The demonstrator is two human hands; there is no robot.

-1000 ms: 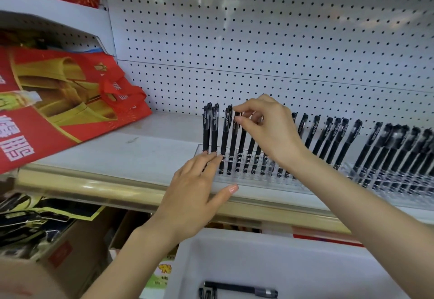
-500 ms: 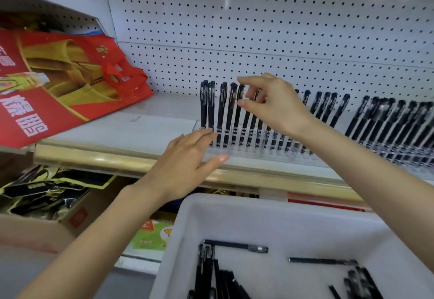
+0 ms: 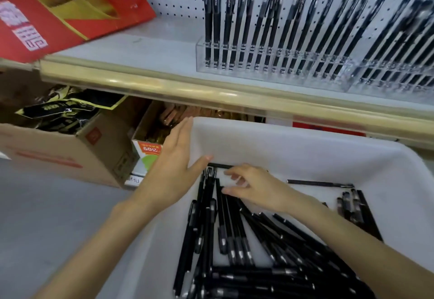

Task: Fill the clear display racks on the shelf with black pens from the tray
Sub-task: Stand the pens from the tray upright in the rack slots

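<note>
A white tray (image 3: 305, 155) in front of me holds several loose black pens (image 3: 234, 235) piled at its near side. My left hand (image 3: 175, 165) lies flat with straight fingers against the tray's far left corner, thumb over the rim. My right hand (image 3: 253, 187) hovers low in the tray with fingers loosely curled over the tips of the pens; no pen is visibly gripped. Up on the shelf, a clear display rack (image 3: 272, 73) stands filled with upright black pens, and a second clear rack (image 3: 394, 80) to its right also holds several.
Red and gold paper bags (image 3: 70, 10) lie on the shelf at left. The shelf's beige front rail (image 3: 164, 85) runs above the tray. Below it stand a cardboard box (image 3: 65, 155) with dark packets and a smaller box (image 3: 150, 148). White pegboard backs the shelf.
Both hands have come down from the rack on the shelf to the tray. The view has tilted downward, showing the tray's pens.
</note>
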